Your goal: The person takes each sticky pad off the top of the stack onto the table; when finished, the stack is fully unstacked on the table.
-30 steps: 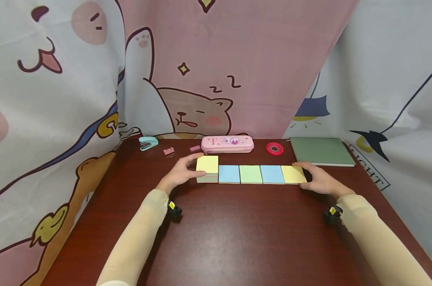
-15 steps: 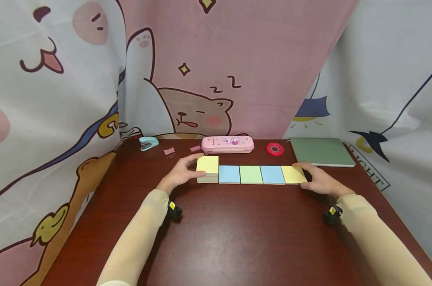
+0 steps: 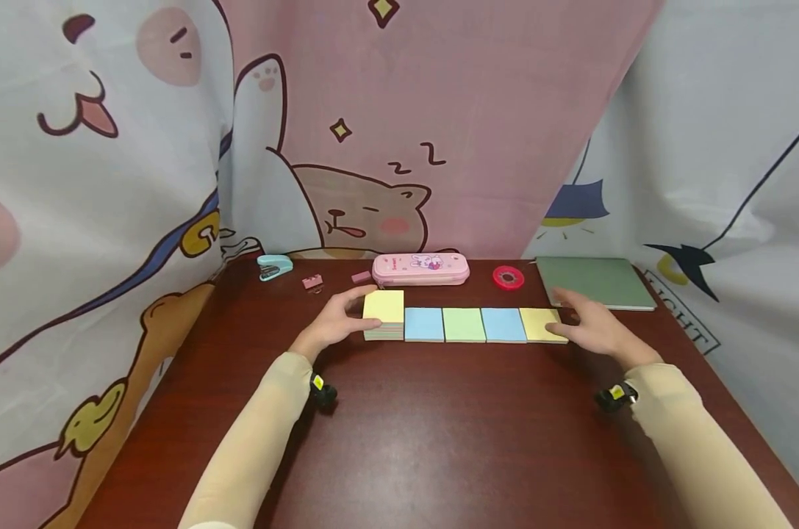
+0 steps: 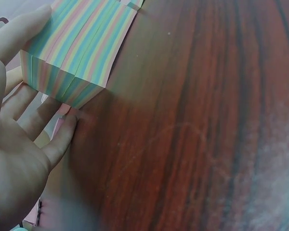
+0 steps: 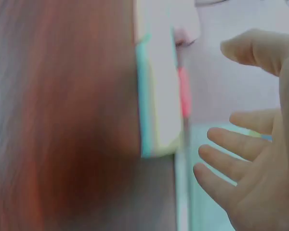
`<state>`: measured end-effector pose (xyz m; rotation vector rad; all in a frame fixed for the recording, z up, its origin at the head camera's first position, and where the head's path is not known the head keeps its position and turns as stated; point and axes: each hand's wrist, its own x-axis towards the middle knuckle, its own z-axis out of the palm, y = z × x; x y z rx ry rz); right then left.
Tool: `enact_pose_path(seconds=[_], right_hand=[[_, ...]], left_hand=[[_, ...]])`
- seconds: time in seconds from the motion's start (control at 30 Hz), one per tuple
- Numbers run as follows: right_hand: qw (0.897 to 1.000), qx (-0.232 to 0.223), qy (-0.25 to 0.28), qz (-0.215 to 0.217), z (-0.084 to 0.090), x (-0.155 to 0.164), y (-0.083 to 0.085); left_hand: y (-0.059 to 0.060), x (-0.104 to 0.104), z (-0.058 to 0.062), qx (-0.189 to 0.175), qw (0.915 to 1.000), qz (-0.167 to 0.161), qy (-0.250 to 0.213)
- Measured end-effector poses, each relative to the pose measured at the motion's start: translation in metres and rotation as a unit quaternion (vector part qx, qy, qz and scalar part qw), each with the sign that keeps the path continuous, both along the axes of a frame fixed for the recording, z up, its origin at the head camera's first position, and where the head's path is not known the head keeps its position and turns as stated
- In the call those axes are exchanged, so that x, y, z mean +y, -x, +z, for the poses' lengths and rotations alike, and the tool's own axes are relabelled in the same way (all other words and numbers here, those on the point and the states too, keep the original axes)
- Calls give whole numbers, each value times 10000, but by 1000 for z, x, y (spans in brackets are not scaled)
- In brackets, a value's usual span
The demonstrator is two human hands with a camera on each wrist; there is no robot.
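My left hand (image 3: 329,321) holds a tall stack of sticky note pads (image 3: 384,306), yellow on top, at the left end of a row. In the left wrist view, thumb and fingers lie along the sides of the striped stack (image 4: 77,45). Beside it, side by side, lie a blue pad (image 3: 423,325), a green pad (image 3: 464,325), another blue pad (image 3: 503,325) and a yellow pad (image 3: 535,323). My right hand (image 3: 596,328) hovers at the row's right end, fingers spread. The right wrist view shows that hand (image 5: 260,159) apart from the blurred pad edge (image 5: 164,110), holding nothing.
Behind the row are a mint stapler (image 3: 275,266), a pink binder clip (image 3: 312,281), a small pink block (image 3: 361,277), a pink pencil case (image 3: 421,269), a red tape roll (image 3: 508,278) and a green notebook (image 3: 594,282). Printed cloth hangs around the dark wooden table (image 3: 452,433).
My right hand has come off the yellow pad at the right end, its fingers opening and lifting. The left hand stays on the stack, and the pads have not shifted.
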<state>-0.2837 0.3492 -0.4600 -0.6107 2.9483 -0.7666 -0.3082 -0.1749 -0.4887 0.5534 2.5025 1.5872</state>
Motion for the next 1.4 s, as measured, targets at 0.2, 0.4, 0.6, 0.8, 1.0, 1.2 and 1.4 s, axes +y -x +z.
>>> enact_pose_path(seconds=[0.2, 0.4, 0.6, 0.8, 1.0, 1.2, 1.4], right_hand=[[9988, 258, 333, 248, 18, -46, 12], [9974, 306, 309, 566, 20, -115, 20], [9895, 534, 361, 1291, 20, -192, 26], [9810, 561, 446, 1805, 13, -250, 27], [9774, 718, 461, 1932, 6, -274, 32], [9762, 749, 560, 1958, 2, -273, 35], [9800, 628, 619, 1785, 3, -260, 36]], left_hand=[[1, -2, 1, 1, 10000, 36, -14], [-1, -1, -2, -47, 10000, 7, -47], [-2, -1, -4, 16, 10000, -23, -46], [-1, -1, -4, 75, 9995, -186, -223], [0, -2, -4, 93, 9989, -358, -297], [2, -3, -5, 20, 9986, -440, -308], [2, -5, -4, -45, 9990, -357, -273]])
